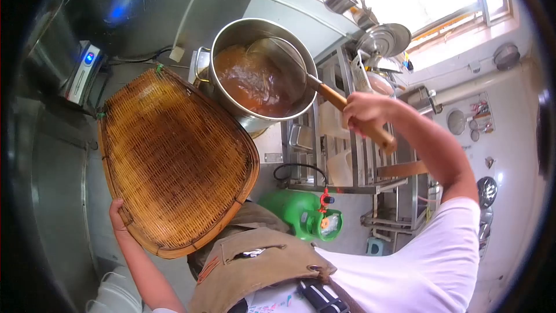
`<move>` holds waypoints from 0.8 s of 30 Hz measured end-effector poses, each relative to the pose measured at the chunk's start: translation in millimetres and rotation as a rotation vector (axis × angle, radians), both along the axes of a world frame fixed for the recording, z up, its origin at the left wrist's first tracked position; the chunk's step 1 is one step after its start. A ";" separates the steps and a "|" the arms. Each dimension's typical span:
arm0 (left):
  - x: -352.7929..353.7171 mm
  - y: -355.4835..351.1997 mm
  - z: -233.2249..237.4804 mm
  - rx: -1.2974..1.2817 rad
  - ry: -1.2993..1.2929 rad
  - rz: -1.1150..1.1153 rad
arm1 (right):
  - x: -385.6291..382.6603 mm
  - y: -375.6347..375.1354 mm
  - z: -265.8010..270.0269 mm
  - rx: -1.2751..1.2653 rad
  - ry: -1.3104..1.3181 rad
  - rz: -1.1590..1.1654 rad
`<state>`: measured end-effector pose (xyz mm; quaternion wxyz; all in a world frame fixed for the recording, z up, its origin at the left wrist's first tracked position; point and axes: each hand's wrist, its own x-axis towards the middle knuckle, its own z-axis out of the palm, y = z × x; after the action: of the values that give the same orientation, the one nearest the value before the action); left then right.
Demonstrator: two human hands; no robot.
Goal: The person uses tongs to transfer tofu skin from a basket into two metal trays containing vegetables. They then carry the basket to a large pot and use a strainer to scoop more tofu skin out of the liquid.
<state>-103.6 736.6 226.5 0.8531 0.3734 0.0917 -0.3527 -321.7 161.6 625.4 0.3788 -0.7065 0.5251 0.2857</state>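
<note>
My right hand (pixel 370 115) is wrapped round the wooden handle of a large round strainer (pixel 295 61). The strainer's head dips into brown liquid (pixel 249 84) in a tall steel pot (pixel 219 90), where the surface looks stirred and foamy. My left hand (pixel 119 214) grips the near left rim of a wide woven bamboo basket (pixel 174 162). The basket tilts beside the pot with its inner side facing me. Its weave is darker in the middle and looks wet. Most fingers of my left hand are hidden behind the rim.
A green gas cylinder (pixel 289 211) with a red regulator stands below the pot. Metal shelving (pixel 359 168) is at the right, with pans and lids (pixel 385 40) above. At the left sits a device with a lit blue display (pixel 88 58). White buckets (pixel 116 293) are at lower left.
</note>
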 end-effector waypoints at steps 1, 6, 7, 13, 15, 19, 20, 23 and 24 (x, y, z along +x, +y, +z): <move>-5.2 -7.1 9.2 -0.021 -0.007 0.002 | -1.0 -10.7 1.4 0.032 -0.005 -0.027; 0.2 0.2 -1.9 -0.008 -0.002 0.026 | -5.2 -39.9 -13.6 0.269 0.013 -0.092; -2.6 -2.8 0.0 0.004 0.013 0.041 | -6.1 -42.1 -20.9 0.337 0.005 -0.125; -10.3 -22.0 31.7 0.056 -0.011 0.055 | -24.7 -32.7 -72.9 0.810 -0.241 -0.419; -11.8 -22.6 30.7 0.102 -0.014 0.075 | -39.1 -44.5 -78.7 0.966 -0.278 -0.589; -14.3 -23.1 38.7 0.103 0.005 0.073 | -49.2 -80.1 -51.3 0.641 -0.190 -0.439; -14.1 -25.7 41.2 0.061 -0.013 0.069 | -42.2 -76.0 -34.1 0.420 -0.169 -0.280; -5.7 -7.8 13.1 0.104 -0.034 0.074 | -14.5 -65.0 11.2 0.065 -0.094 -0.053; -5.2 -3.9 7.6 0.099 -0.033 0.071 | -5.1 -68.7 17.2 0.059 -0.052 -0.035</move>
<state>-108.8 732.7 234.1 0.8469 0.4174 0.1080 -0.3112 -326.8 92.9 642.6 0.4181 -0.6927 0.5188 0.2761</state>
